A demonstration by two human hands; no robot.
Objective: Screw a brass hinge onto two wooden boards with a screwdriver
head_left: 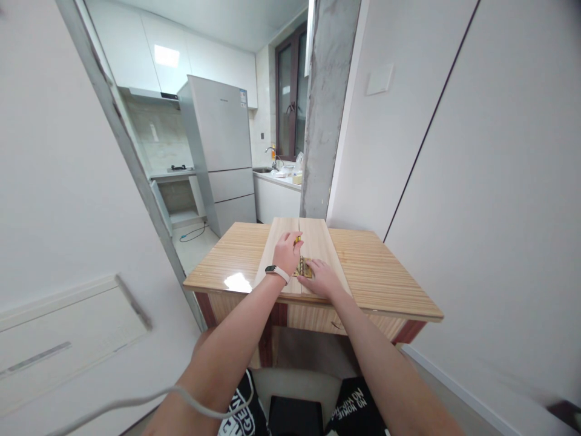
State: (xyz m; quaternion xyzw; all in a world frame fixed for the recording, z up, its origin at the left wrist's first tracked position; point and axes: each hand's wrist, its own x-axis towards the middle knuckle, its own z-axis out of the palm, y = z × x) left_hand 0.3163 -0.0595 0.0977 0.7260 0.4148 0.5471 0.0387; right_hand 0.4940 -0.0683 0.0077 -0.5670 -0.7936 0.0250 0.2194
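Note:
A brass-coloured hinge lies spread across the seam between two pale wooden boards, a left board and a right board. My right hand holds it down from the right, thumb at its near edge and fingers on its right leaf. Just beyond the hinge, my left hand is raised a little over the boards. Its thumb and fingers close on a small yellow-and-black object, mostly hidden, whose kind I cannot make out. The left wrist partly covers the hinge's left leaf.
Both boards lie on a wood-grain table with a drawer in front. A grey cable crosses over my left forearm. Beyond the table stand a fridge and a kitchen counter. A white wall rises at the right.

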